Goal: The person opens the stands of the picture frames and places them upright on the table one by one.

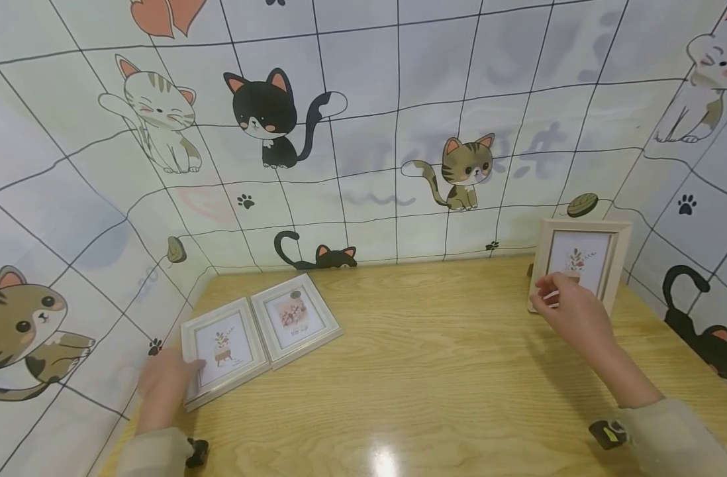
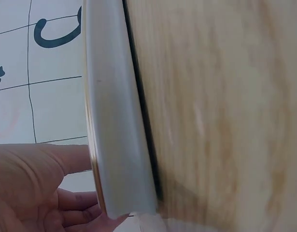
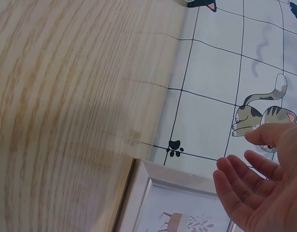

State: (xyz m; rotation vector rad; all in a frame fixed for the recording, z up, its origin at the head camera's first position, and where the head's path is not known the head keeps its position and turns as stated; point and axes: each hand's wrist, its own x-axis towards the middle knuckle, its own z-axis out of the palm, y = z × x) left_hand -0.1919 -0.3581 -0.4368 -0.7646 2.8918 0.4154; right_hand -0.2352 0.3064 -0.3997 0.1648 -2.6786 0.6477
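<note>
Two white picture frames lie side by side on the left of the table, their inner edges meeting. The left picture frame (image 1: 256, 377) shows a potted plant print; the right picture frame (image 1: 328, 329) has a pink flower print. My left hand (image 1: 165, 381) grips the left picture frame at its outer edge, thumb over the front, the other fingers around the side. In the left wrist view, the thick white frame edge (image 2: 119, 130) hides part of the fingers. At the back right stands a cream picture frame (image 1: 618, 248), upright. My right hand (image 1: 578, 311) is in front of it, fingers loosely bent around nothing.
Wood-grain table (image 1: 417, 371) spreads between the two hands. A white grid-patterned wall covering (image 1: 369, 152) with cartoon cats rises behind the table and along both sides. Close behind the cream frame is the back wall.
</note>
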